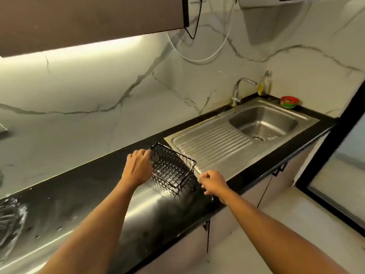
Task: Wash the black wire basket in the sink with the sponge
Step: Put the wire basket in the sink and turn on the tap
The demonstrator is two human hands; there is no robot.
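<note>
The black wire basket (172, 169) stands on the dark countertop (83, 194), just left of the steel sink's ribbed drainboard (213, 148). My left hand (138, 167) grips the basket's left rim, fingers curled over the wire. My right hand (214, 183) hovers at the basket's near right corner with fingers loosely curled and nothing in them; whether it touches the wire is unclear. The sink basin (264, 123) lies farther right and holds nothing. I cannot pick out a sponge; a small red and green tub (289, 101) sits behind the basin.
A faucet (238, 91) and a dish soap bottle (265, 84) stand at the back of the sink against the marble wall. White residue (11, 216) marks the counter's far left. A cabinet hangs overhead; a dark door frame (335, 135) borders the right.
</note>
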